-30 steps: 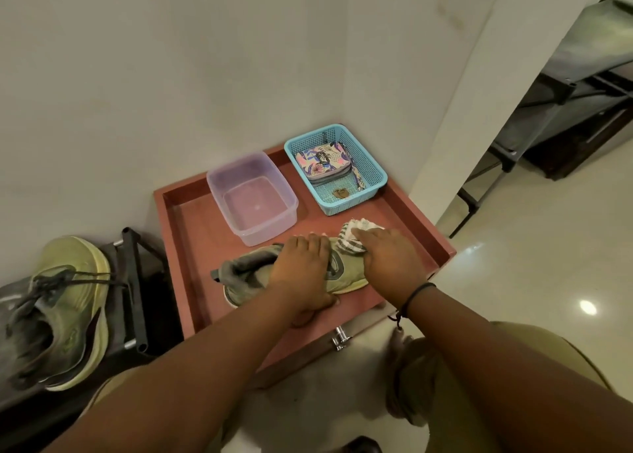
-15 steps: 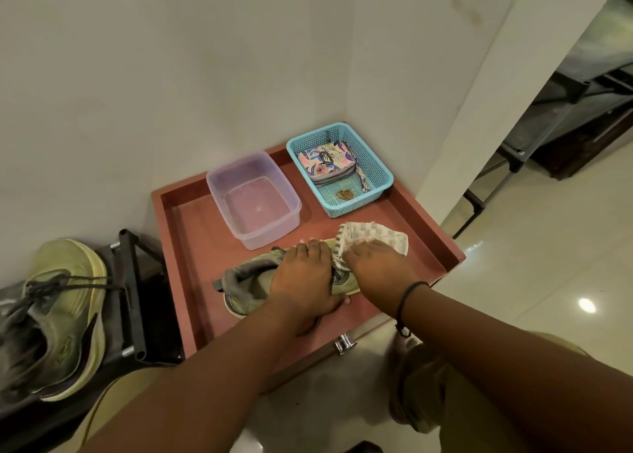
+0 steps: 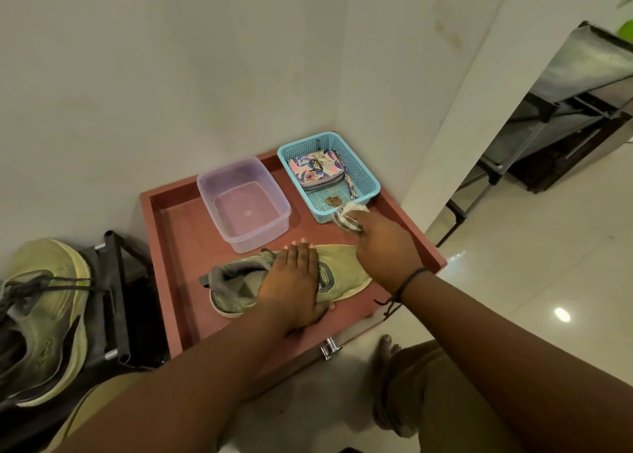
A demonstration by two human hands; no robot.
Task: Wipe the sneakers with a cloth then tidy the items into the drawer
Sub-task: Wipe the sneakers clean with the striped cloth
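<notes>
Reddish-brown wood forms the open drawer (image 3: 164, 247), and a pale green sneaker (image 3: 342, 271) lies on its floor near the front edge, toe pointing right. The left hand (image 3: 294, 281) lies over the middle of the shoe, its fingers spread flat across the upper and its thumb at the near sole. The right hand (image 3: 383, 247) hovers just past the toe, fingers curled round a bunched striped cloth (image 3: 346, 216) that touches the near corner of the blue basket (image 3: 366, 178). A patterned pouch (image 3: 313, 171) lies inside that basket. A clear plastic tub (image 3: 243, 202) stands to the basket's left, just behind the shoe. The second sneaker (image 3: 44, 315) rests on a dark rack (image 3: 116, 298), left of the drawer.
</notes>
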